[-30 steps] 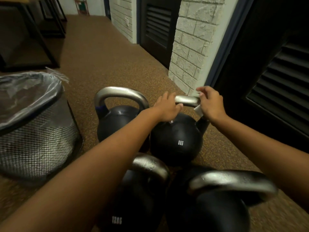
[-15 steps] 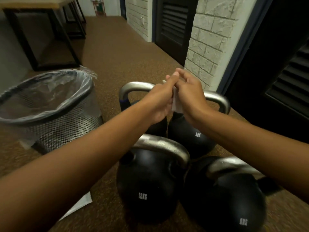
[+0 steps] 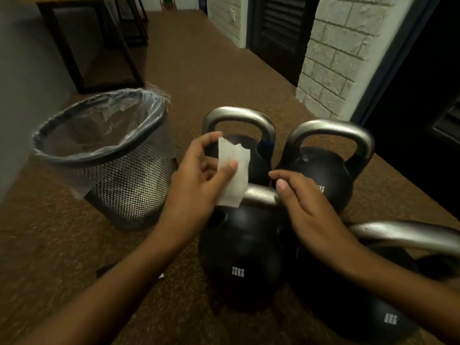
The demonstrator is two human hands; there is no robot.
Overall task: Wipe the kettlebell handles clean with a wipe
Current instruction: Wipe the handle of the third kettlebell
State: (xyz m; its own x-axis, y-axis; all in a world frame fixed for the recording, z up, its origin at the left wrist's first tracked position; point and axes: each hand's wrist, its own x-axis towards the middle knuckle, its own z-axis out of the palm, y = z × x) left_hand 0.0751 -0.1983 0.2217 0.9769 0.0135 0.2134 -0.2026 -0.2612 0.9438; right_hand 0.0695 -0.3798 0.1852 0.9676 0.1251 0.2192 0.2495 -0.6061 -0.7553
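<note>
L hand [image 3: 196,180] pinches wipe [image 3: 234,175] just above 12KG kettlebell [image 3: 239,257] handle [image 3: 258,195]; R hand [image 3: 306,202] loose, holding nothing, over handle's R end. Risk: thin pinch may drop wipe; small pad could skip handle's underside.

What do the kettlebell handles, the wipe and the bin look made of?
Kettlebell handles: bare brushed metal, likely steel, dull silver sheen. Wipe: thin white paper-like or nonwoven sheet, creased, torn top edge. Bin: black wire mesh, clear plastic liner over the rim.

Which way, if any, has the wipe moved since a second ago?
Yes. The wipe left the rear right kettlebell's handle, going leftward and nearer, into the left hand over the 12KG kettlebell's handle.
</note>
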